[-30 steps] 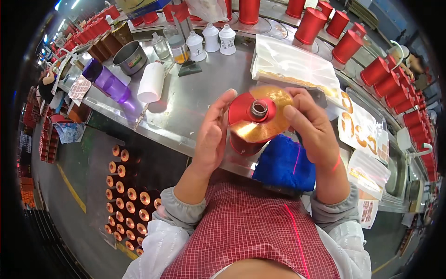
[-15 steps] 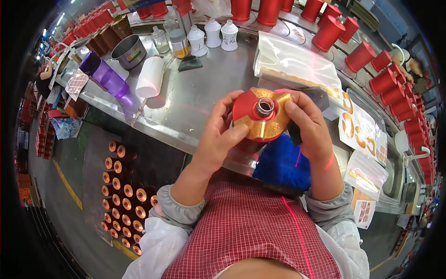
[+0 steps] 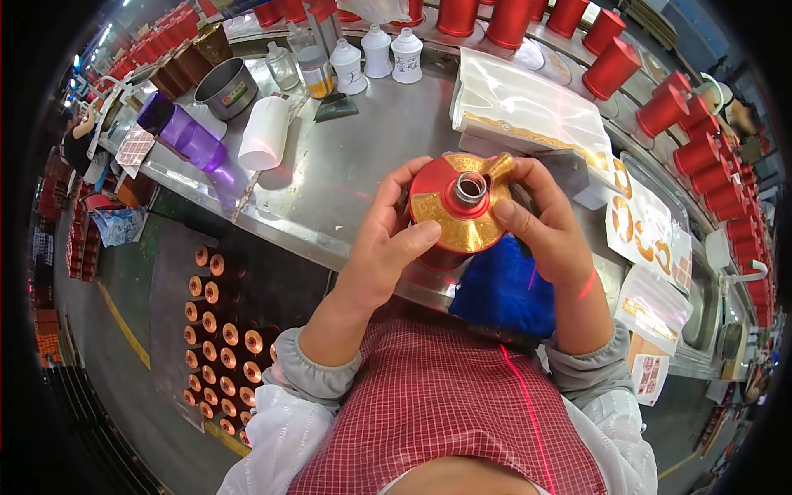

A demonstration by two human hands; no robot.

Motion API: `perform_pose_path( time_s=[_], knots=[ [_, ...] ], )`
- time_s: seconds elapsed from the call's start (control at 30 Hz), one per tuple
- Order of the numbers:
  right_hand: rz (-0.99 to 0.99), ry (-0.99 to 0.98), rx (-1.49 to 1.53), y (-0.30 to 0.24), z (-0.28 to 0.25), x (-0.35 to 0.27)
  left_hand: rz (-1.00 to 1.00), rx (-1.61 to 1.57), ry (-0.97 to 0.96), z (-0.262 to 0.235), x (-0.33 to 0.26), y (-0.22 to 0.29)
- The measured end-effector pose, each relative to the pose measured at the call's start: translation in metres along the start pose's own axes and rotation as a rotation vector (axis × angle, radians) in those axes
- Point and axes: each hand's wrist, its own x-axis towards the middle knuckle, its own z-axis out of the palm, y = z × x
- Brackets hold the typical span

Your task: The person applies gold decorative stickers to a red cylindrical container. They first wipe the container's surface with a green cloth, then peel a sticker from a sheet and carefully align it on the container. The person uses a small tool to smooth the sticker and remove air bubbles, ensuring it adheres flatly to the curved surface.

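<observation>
At the bench's [image 3: 330,198] near edge, left hand [image 3: 381,252], clamped on red bottle [image 3: 427,188], now thumbs gold ring [image 3: 456,228] down; right hand's [image 3: 546,221] fingers grip its lifted far-right end, so that side isn't flat.

From the wearer's head, a wide fisheye camera looks steeply down at close range over the near apron [image 3: 450,400] to the hands [image 3: 379,252] and the worktop [image 3: 338,177] beyond.
</observation>
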Motion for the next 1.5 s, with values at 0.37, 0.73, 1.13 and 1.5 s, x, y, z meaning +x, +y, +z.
perform_pose_path(
  time_s=[0.37, 0.73, 1.13, 1.5],
  knots=[
    [-0.024, -0.011, 0.023, -0.001, 0.005, -0.002, 0.044, 0.034, 0.022, 0.007, -0.002, -0.009],
    [-0.058, -0.058, -0.016, 0.000, 0.000, 0.001, 0.063, -0.051, -0.001, 0.008, 0.001, -0.014],
    [-0.042, -0.050, -0.017, -0.004, 0.002, 0.003, 0.105, -0.047, -0.010, 0.007, 0.001, -0.019],
    [-0.003, 0.001, -0.066, -0.005, 0.006, -0.003, 0.037, -0.038, -0.022, 0.004, 0.008, -0.016]
  ],
)
